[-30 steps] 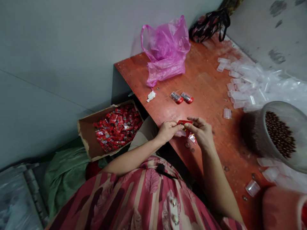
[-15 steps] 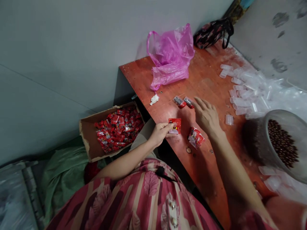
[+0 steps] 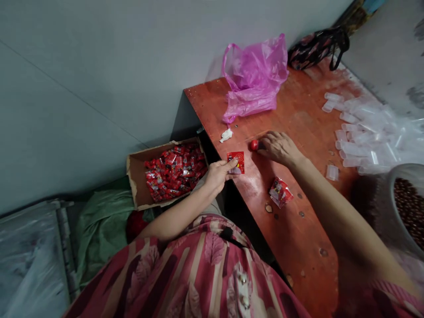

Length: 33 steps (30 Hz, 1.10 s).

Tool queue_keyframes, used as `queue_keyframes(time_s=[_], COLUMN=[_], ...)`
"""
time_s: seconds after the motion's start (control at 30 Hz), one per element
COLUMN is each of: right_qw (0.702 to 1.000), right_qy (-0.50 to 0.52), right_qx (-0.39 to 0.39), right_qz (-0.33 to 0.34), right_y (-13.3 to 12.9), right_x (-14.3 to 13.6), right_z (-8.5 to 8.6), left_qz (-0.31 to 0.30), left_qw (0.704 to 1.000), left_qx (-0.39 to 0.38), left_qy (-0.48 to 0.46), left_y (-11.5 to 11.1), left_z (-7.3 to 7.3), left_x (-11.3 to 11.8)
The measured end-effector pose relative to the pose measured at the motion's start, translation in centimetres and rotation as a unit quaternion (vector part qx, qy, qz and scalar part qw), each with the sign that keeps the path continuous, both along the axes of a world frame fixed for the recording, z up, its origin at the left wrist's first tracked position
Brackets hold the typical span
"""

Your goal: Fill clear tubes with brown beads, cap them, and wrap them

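L fingers pinched on red pkt | R fingers half-curled at red cap, hold unclear | scrap nr pink bag

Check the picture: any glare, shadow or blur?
Head view: pale sheen on the table beside the red packet in the left hand; head view: shadow below the right hand; head view: glints on clear cups, right sleeve dim, blurred.
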State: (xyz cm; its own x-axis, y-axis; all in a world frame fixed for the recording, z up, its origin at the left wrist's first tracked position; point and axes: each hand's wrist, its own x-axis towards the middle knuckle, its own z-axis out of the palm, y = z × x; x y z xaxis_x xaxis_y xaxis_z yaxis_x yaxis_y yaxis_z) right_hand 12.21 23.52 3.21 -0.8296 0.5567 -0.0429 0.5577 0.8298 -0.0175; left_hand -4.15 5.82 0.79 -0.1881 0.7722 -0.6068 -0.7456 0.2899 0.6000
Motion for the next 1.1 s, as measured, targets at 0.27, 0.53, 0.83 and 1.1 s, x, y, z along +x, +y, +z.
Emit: queue_keyframes(time_s=[0.27,0.53,0.83,1.1], right_qw=[0.754,0.648,0.659,0.584], right_qy=[0.452,0.521,0.551,0.6], right_qx=[-0.32,-0.384,-0.289,-0.321], right_qz=[-0.354,-0.401,-0.423,-0.442], right_y=[-13.8,-22.9,-23.1,-23.0], right_x=[1.8,1.8,3.1,3.6], right_z=[0.2,-0.3,-1.8,-1.4], left_qz=[0.007,-0.003,-0.017,-0.048], left_qw=[0.998,0.996,0.991,0.992], left_qx=[0.011,0.011,0.048,0.072], left_qy=[-0.055,-0.084,-0.123,-0.094], left_y=[-0.1,0.1,-0.6,-1.0], left_z=[0.0,0.7,1.9,2.8], left_x=[0.8,3.7,6.8,7.4])
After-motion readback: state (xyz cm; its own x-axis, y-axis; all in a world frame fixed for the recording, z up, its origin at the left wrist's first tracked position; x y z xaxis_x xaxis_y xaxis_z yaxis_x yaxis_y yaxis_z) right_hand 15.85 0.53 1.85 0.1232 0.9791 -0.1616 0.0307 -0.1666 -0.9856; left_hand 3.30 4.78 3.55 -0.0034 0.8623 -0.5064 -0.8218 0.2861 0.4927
